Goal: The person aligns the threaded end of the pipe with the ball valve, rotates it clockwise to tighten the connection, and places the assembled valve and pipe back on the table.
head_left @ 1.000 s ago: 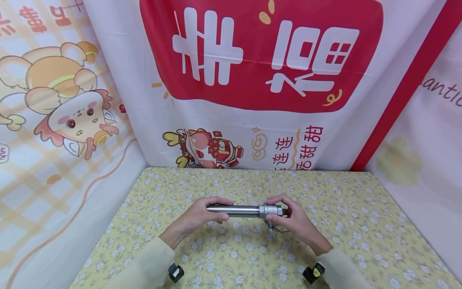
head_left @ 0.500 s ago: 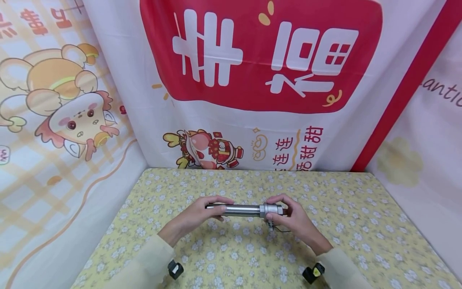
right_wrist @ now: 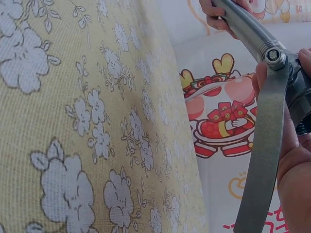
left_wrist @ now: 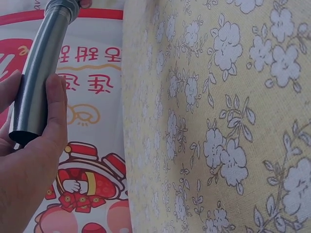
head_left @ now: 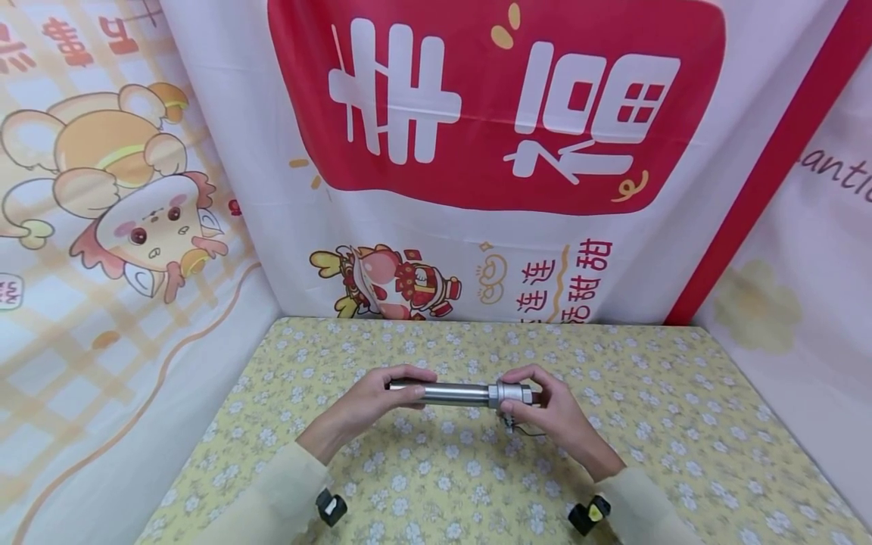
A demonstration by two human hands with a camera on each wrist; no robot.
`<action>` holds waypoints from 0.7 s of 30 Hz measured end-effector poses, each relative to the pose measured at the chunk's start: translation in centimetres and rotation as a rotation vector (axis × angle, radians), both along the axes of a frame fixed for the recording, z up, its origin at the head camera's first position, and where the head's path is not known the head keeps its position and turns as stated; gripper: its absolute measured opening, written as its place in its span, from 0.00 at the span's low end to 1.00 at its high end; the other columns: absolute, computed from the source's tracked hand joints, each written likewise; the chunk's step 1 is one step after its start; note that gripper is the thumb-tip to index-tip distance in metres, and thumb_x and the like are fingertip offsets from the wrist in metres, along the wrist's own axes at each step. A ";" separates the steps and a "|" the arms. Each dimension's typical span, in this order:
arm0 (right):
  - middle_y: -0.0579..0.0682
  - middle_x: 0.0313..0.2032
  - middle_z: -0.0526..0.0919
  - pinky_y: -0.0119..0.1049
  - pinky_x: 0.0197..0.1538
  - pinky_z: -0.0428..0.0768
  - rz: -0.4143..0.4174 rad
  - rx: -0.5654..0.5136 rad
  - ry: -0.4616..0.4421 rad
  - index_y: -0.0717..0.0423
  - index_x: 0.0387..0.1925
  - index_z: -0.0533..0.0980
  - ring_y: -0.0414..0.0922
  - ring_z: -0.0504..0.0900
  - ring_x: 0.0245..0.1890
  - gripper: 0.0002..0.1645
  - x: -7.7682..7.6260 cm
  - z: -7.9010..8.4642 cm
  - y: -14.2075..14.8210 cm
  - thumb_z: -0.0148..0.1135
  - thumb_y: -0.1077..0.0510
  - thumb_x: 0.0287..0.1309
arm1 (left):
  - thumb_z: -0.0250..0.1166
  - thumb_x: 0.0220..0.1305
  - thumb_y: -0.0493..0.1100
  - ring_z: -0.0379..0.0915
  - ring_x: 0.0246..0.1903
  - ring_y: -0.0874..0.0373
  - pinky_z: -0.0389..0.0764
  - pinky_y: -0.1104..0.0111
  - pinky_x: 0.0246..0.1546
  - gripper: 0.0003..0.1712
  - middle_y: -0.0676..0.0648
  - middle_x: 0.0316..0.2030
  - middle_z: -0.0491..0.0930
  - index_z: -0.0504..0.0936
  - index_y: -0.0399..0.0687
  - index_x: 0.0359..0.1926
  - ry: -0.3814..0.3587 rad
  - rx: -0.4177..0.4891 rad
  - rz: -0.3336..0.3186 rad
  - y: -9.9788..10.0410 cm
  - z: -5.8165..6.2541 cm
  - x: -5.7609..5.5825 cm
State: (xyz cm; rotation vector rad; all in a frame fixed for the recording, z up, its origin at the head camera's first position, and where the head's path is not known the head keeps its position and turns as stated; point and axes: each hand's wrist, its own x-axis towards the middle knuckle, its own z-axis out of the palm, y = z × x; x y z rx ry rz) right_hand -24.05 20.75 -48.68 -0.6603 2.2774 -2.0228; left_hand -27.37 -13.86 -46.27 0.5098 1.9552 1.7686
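Left hand (head_left: 368, 400) has its grip closed round the free end of the pipe (head_left: 455, 394), thumb on the near side, fingers on the far side. Right hand (head_left: 557, 412) has its grip curled on the valve (head_left: 509, 393) at the other end, same layout, gap only as wide as the valve body. Pipe runs into the valve, roughly level left to right, both held up off the desk (head_left: 470, 484). Threads show at the joint in the right wrist view. Lever (right_wrist: 267, 141) is fixed to the valve by a nut (right_wrist: 273, 56), flat steel, slightly curved. Free end of the pipe looks dark in the left wrist view. Desk has a yellow cover with white flowers. Pale sleeves, a black wrist unit by each: left unit (head_left: 331, 507), right unit (head_left: 590, 515). Beyond the desk: back cloth (head_left: 497, 189), white with a red panel; printed cloths on both sides.
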 end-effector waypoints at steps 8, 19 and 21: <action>0.61 0.64 0.78 0.44 0.40 0.93 -0.028 -0.013 -0.030 0.61 0.61 0.78 0.46 0.93 0.40 0.22 -0.1 -0.2 -0.1 0.74 0.64 0.70 | 0.74 0.74 0.45 0.82 0.60 0.53 0.82 0.60 0.64 0.30 0.42 0.69 0.80 0.80 0.43 0.73 0.054 -0.025 0.019 -0.2 0.2 0.2; 0.68 0.66 0.75 0.42 0.41 0.93 -0.040 -0.045 -0.046 0.65 0.62 0.77 0.47 0.94 0.41 0.23 -0.2 -0.2 0.0 0.73 0.65 0.70 | 0.75 0.74 0.50 0.83 0.58 0.53 0.80 0.49 0.66 0.29 0.43 0.69 0.80 0.83 0.48 0.71 0.083 -0.111 0.024 -0.3 0.4 -0.1; 0.67 0.65 0.75 0.41 0.41 0.93 -0.043 -0.048 -0.049 0.65 0.62 0.76 0.47 0.94 0.41 0.23 -0.1 -0.2 0.0 0.73 0.65 0.70 | 0.74 0.74 0.50 0.85 0.57 0.52 0.83 0.49 0.66 0.29 0.41 0.68 0.80 0.82 0.46 0.71 0.077 -0.106 0.006 -0.4 0.5 -0.2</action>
